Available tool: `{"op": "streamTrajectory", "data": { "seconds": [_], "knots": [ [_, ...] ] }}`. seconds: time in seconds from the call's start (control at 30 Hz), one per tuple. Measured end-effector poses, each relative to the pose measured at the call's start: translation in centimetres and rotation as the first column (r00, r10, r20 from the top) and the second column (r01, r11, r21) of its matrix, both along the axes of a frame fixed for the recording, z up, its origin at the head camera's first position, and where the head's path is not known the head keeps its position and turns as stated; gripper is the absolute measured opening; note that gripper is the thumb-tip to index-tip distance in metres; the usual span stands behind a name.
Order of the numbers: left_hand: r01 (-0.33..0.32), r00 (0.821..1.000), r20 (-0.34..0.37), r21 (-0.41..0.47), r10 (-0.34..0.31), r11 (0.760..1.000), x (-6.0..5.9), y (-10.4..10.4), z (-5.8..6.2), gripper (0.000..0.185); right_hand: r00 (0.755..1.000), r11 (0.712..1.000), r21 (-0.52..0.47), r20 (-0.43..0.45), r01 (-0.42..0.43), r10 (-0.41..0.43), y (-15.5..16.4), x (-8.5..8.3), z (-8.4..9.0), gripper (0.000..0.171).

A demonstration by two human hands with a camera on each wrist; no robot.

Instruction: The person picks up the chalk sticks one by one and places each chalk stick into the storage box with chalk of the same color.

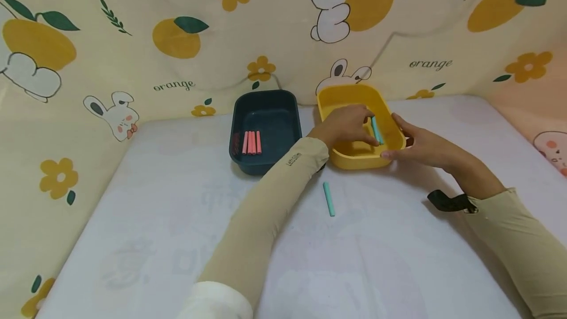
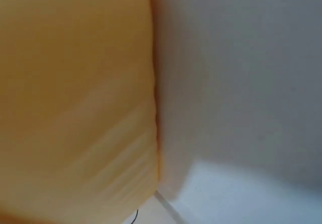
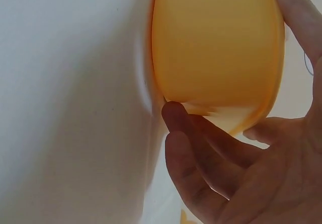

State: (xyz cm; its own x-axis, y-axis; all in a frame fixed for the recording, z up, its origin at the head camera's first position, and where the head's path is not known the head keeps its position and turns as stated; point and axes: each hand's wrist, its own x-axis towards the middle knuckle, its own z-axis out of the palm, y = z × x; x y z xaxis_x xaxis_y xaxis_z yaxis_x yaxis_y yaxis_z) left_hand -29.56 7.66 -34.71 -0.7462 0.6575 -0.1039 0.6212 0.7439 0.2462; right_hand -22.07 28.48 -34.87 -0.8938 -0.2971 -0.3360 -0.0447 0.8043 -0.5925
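Note:
My left hand (image 1: 347, 124) reaches into the yellow box (image 1: 361, 163), its fingertips and thumb at the two ends of a green chalk stick (image 1: 377, 131) there. Whether a second stick lies beside it, I cannot tell. At the box's right front corner, my right hand (image 1: 425, 149) grips the wall. The right wrist view has the right hand (image 3: 241, 168) with fingers and thumb spread around the yellow box (image 3: 216, 48). Only the outer wall of the yellow box (image 2: 75, 93) fills the left wrist view, without the left hand. Another green chalk stick (image 1: 329, 199) lies on the table before the box.
Left of the yellow box stands a dark blue box (image 1: 266, 165), with several pink chalk sticks (image 1: 251, 143) side by side in it. Both boxes stand at the back of the white table (image 1: 177, 220), close to a patterned cloth (image 1: 274, 28) hanging behind.

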Motion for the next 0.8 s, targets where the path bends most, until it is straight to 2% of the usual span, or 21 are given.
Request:
{"op": "streamTrajectory", "data": {
  "seconds": [0.13,0.33,0.43,0.57,0.7,0.8],
  "knots": [
    [-0.044,0.999,-0.012,-0.043,0.043,0.998,-0.4,0.4,0.2,0.081,1.000,1.000,-0.002,-0.007,-0.002,0.002,0.0,0.0,0.3,0.108],
    [-0.012,0.996,-0.089,-0.120,0.001,0.993,-0.4,1.2,-0.1,0.061,1.000,1.000,-0.013,-0.013,-0.001,0.001,0.3,0.2,0.6,0.107],
    [-0.020,0.998,-0.055,-0.125,0.013,0.992,-0.4,1.4,-0.4,0.066,1.000,1.000,-0.023,-0.019,0.000,-0.001,0.5,0.3,0.4,0.106],
    [-0.066,0.997,0.042,-0.136,0.072,0.989,-0.3,0.9,-0.7,0.079,1.000,0.999,-0.032,-0.014,0.001,-0.002,0.4,0.3,0.0,0.106],
    [-0.123,0.990,0.051,-0.150,0.132,0.981,-0.2,0.3,-1.0,0.079,1.000,1.000,-0.025,-0.021,0.003,-0.003,0.2,0.2,-0.3,0.106],
    [-0.133,0.990,0.024,-0.163,0.139,0.978,0.0,0.2,-1.1,0.076,1.000,1.000,-0.019,-0.029,0.010,-0.010,0.1,0.2,-0.2,0.106]
  ]
}}
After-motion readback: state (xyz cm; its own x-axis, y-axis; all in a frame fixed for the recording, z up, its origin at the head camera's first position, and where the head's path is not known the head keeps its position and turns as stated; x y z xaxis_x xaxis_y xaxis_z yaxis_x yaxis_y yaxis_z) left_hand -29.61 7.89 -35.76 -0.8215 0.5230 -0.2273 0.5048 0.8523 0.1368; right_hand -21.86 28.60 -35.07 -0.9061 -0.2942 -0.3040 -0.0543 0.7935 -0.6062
